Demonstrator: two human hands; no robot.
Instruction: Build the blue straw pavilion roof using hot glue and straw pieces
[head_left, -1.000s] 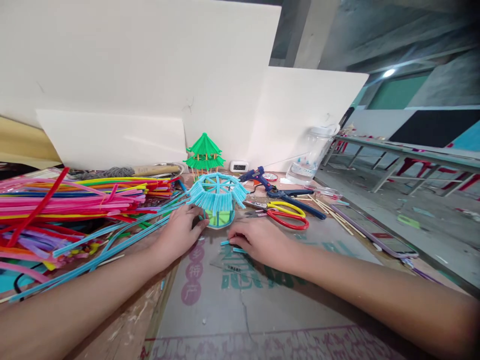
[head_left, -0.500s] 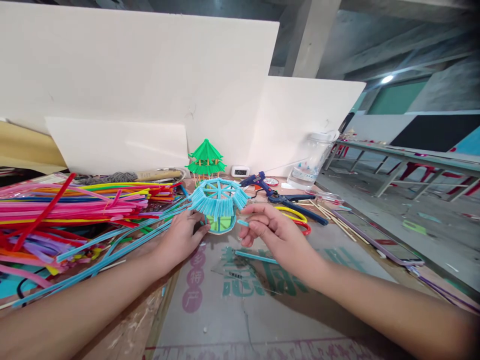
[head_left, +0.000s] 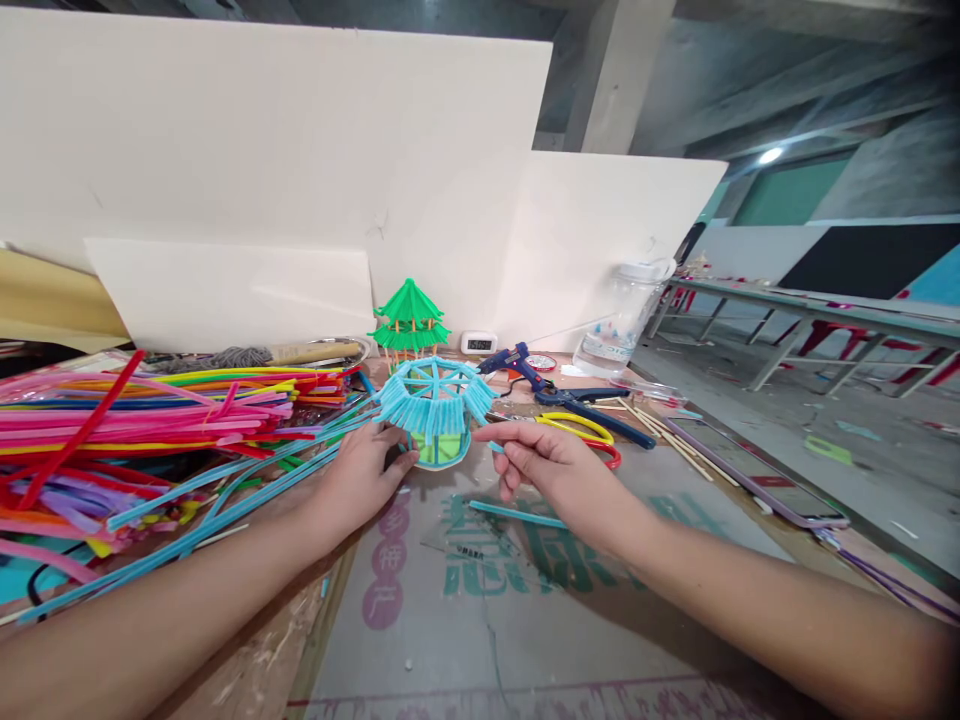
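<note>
Head view: blue stub (head_left: 496,448) near-level, leftward

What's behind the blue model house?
A green model tower, roofs and some legs showing; a white board farther back. The blue model house covers the tower's base.

We see fuzzy, matt pile on the blue model (head_left: 435,400), a smooth, faintly glossy plastic-looking sheet (head_left: 435,645), a clear, shiny bottle (head_left: 616,318), smooth matt white boards (head_left: 285,150) and a scuffed, wood-like counter (head_left: 251,655).
</note>
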